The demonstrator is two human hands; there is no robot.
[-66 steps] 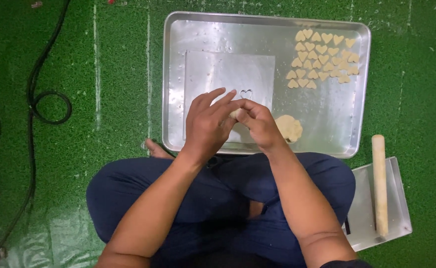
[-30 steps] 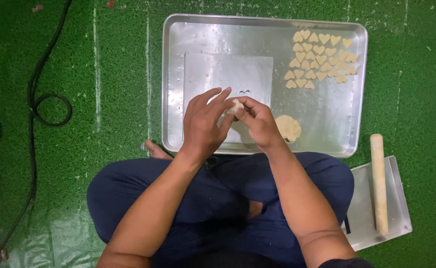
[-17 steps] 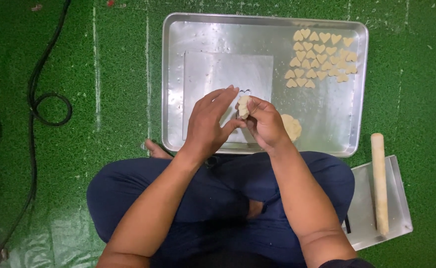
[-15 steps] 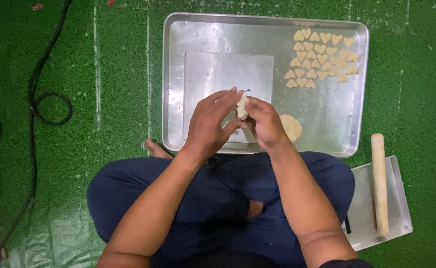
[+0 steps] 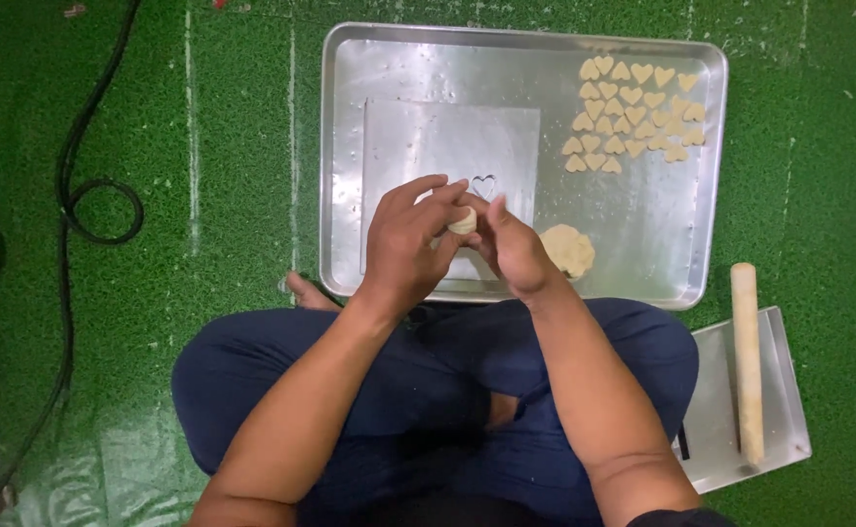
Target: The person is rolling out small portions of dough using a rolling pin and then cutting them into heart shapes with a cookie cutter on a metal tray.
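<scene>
We hold a small piece of dough [image 5: 463,222] between our two hands, above the near part of the big metal tray [image 5: 350,146]. The dough sits at the fingertips: the fingers of our left hand [image 5: 406,234] curl around it from the left side, and the thumb and first fingers of our right hand [image 5: 512,246] press on it from the right, so both hands are closed on this one piece. The other fingers of the left hand are a little spread and bent. Both forearms come up from our lap and meet over the tray edge, the wrists turned inward toward each other. We sit with crossed legs in dark blue trousers [image 5: 428,390] on the green mat [image 5: 203,244]. Just behind the hands a heart-shaped cutter [image 5: 484,185] lies on a flat metal sheet [image 5: 447,137] inside the tray. A lump of dough [image 5: 568,250] lies just beside the right hand, and many small dough hearts [image 5: 633,112] are in rows in the far right corner. At our right a rolling pin [image 5: 746,361] rests on a smaller tray [image 5: 774,449]. A black cable [image 5: 96,195] lies at the left.
</scene>
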